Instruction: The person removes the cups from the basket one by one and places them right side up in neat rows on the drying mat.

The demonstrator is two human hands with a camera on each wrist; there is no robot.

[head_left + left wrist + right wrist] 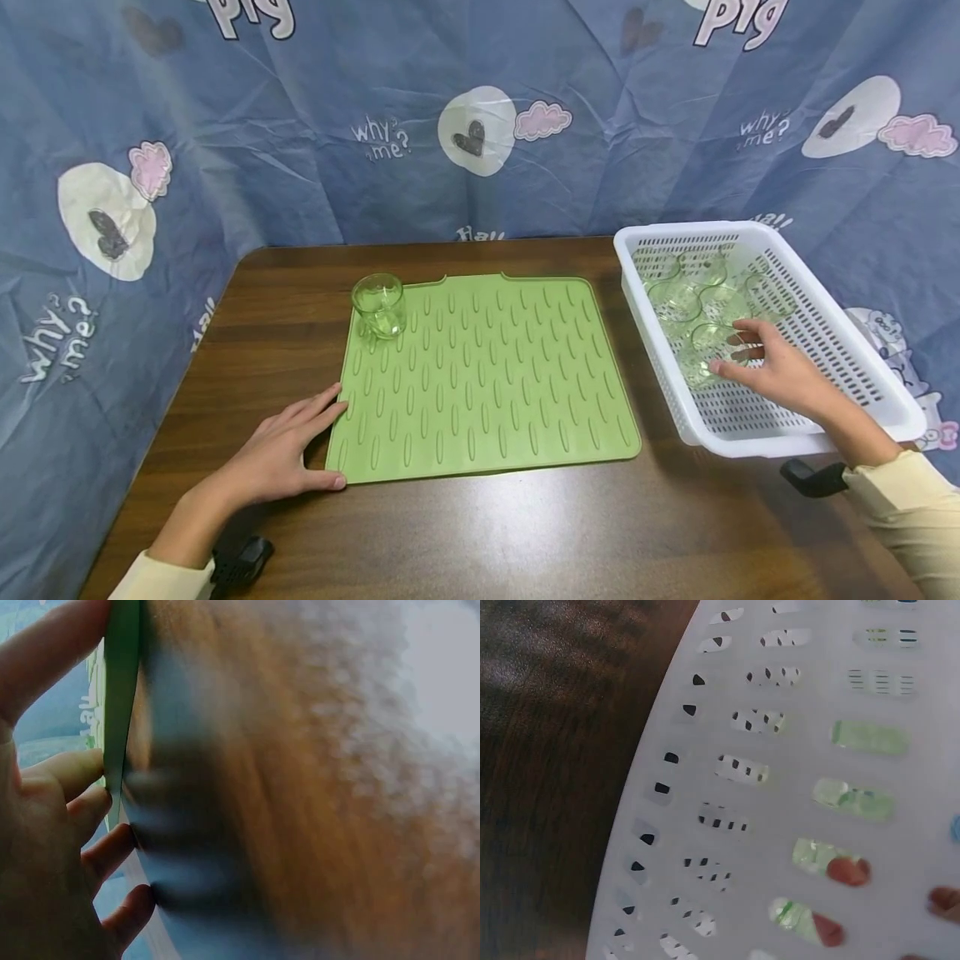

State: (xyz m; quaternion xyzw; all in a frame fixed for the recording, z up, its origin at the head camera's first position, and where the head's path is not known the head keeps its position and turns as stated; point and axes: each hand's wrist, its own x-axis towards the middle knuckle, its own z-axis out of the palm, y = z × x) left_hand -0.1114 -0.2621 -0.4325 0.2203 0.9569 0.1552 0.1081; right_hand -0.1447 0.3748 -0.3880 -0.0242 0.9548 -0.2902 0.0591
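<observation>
A green ribbed drying mat (487, 383) lies on the table. My left hand (281, 454) rests at its left side, thumb and fingertips along the edge, fingers spread and fairly straight. In the left wrist view, the mat's edge (122, 697) runs by the fingertips. On the mat's far left corner stands a clear green glass cup (380, 308), upright. Over at the white basket (660, 367), my right hand (783, 371) reaches in and holds the nearest green glass cup (701, 364) between thumb and fingers. Through the basket's slots, the right wrist view shows reddish fingertips (847, 871) beside green glass.
Several more green glass cups (675, 300) stand close together in the far left part of the basket. The basket sits on the right of the wooden table (480, 533). A blue printed cloth (405, 192) hangs behind the table and along its sides.
</observation>
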